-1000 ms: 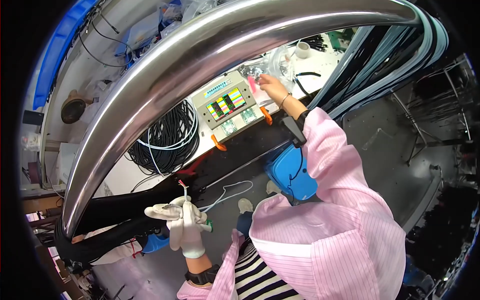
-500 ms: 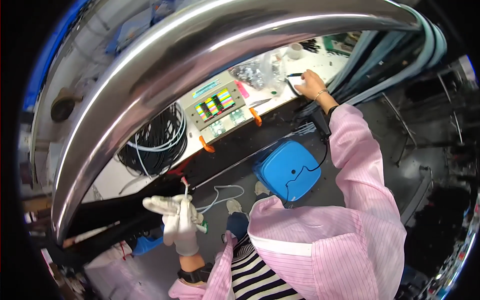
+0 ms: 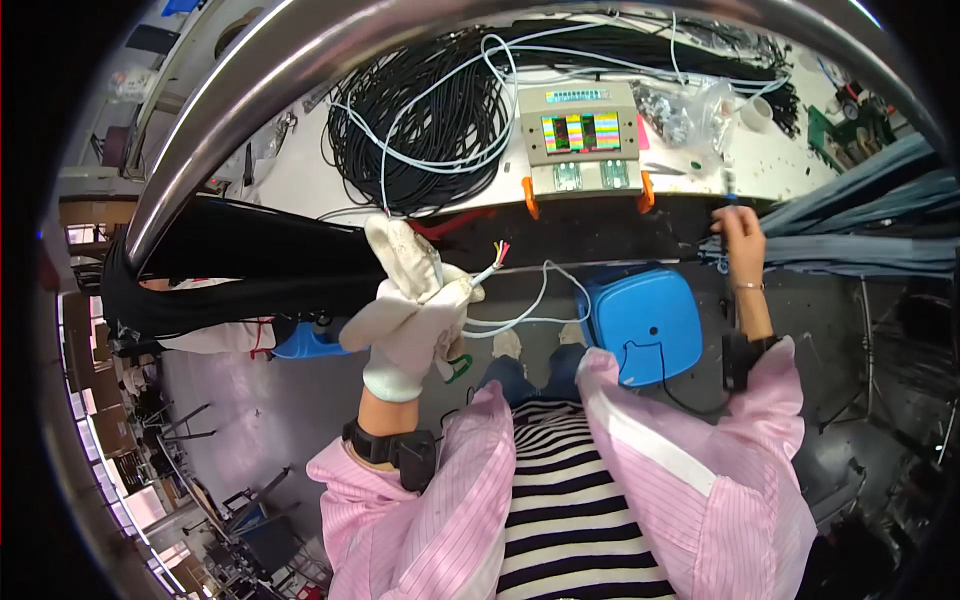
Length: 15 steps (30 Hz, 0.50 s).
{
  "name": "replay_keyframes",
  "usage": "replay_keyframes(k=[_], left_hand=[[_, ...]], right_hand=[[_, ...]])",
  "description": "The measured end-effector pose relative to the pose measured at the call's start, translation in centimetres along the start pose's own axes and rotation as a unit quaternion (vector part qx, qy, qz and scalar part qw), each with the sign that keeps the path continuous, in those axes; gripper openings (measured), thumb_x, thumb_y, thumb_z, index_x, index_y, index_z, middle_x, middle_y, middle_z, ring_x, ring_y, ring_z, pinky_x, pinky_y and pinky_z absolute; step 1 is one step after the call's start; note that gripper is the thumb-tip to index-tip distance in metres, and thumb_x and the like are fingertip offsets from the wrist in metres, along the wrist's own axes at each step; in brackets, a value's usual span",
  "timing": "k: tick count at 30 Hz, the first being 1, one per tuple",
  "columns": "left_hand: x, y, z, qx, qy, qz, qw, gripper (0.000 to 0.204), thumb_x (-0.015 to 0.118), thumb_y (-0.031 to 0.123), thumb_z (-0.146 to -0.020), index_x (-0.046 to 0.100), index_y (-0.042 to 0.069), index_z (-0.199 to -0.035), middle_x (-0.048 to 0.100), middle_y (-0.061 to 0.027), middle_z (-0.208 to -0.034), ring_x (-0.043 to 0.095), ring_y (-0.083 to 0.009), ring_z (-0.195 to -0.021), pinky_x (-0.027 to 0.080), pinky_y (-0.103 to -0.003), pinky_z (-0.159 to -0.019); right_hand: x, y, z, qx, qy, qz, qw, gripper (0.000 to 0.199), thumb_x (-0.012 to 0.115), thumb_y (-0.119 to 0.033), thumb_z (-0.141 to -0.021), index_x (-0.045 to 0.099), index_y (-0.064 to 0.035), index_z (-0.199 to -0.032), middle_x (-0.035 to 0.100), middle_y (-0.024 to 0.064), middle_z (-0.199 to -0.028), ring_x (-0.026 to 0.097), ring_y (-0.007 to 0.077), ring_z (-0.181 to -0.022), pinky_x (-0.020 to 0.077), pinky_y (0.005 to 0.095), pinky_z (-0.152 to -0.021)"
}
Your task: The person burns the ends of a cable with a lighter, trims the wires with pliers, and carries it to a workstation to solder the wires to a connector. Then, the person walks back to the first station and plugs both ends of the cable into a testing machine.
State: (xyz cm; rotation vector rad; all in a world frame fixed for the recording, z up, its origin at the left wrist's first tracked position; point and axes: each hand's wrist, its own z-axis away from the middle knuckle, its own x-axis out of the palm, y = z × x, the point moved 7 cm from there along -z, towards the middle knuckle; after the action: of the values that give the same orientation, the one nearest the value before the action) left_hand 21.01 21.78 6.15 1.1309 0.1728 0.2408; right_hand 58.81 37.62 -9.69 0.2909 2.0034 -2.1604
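My left hand, in a white glove, is closed around a pale blue cable and holds it up in front of me; its stripped end with coloured wires sticks out just past my fingers. The cable loops down toward a blue stool beside my knees. My bare right hand reaches to the edge of the white surface, fingers curled at a bundle of grey cables; whether it grips them I cannot tell. On the surface sit a grey tester box and a coil of black cable.
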Motion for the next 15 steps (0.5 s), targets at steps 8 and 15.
replay_keyframes(k=[8, 15], left_hand=[[1.5, 1.2, 1.6, 0.007, -0.107, -0.006, 0.994, 0.007, 0.060, 0.003, -0.077, 0.060, -0.004, -0.076, 0.046, -0.0004, -0.049, 0.038, -0.0056, -0.035, 0.032, -0.019, -0.034], [1.7, 1.6, 3.0, 0.057, -0.123, -0.028, 0.990, 0.015, 0.056, 0.009, -0.078, 0.054, -0.006, -0.077, 0.042, -0.0028, -0.048, 0.032, -0.0066, -0.033, 0.024, -0.019, -0.031]], right_hand=[[10.6, -17.5, 12.9, -0.138, -0.440, -0.113, 0.880, 0.047, 0.058, -0.009, -0.073, 0.045, 0.0011, -0.117, 0.054, 0.0112, -0.108, 0.053, 0.0178, -0.101, 0.0419, 0.0312, -0.087], [10.9, -20.2, 14.3, -0.243, -0.442, -0.065, 0.861, 0.058, 0.058, -0.020, -0.069, 0.045, 0.0025, -0.121, 0.053, 0.0159, -0.104, 0.054, 0.0282, -0.095, 0.0422, 0.0337, -0.084]])
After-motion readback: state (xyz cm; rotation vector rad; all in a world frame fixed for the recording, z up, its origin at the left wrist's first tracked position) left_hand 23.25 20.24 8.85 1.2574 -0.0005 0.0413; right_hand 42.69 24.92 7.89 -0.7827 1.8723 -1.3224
